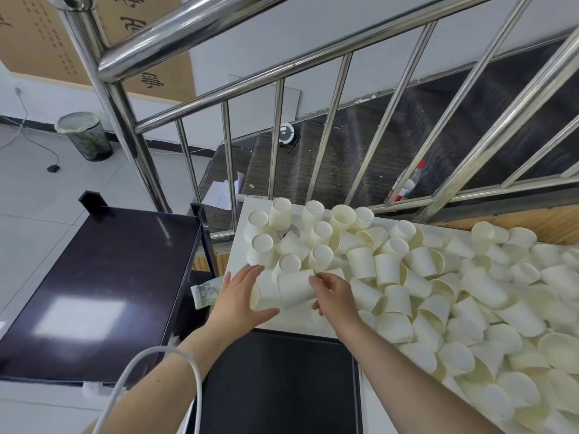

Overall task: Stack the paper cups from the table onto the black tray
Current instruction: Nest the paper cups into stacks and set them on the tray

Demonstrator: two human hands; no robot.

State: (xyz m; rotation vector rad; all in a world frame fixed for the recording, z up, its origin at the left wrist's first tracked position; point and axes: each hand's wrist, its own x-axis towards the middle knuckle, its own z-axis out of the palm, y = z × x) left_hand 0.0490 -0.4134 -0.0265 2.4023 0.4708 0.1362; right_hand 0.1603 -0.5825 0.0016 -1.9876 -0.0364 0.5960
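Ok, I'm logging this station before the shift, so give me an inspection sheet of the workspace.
Surface: white table, mostly covered.
Job's things: loose pile of white paper cups, tipped and upside down; flat black tray near the person, no cups on it.
Clutter: crumpled wrapper at the table's left edge.
Hands: left hand open, fingers spread beside a lying cup; right hand pinching that cup.
Cables: white cable over the left forearm.
Surroundings: steel stair railing, dark stairs, mesh waste bin.
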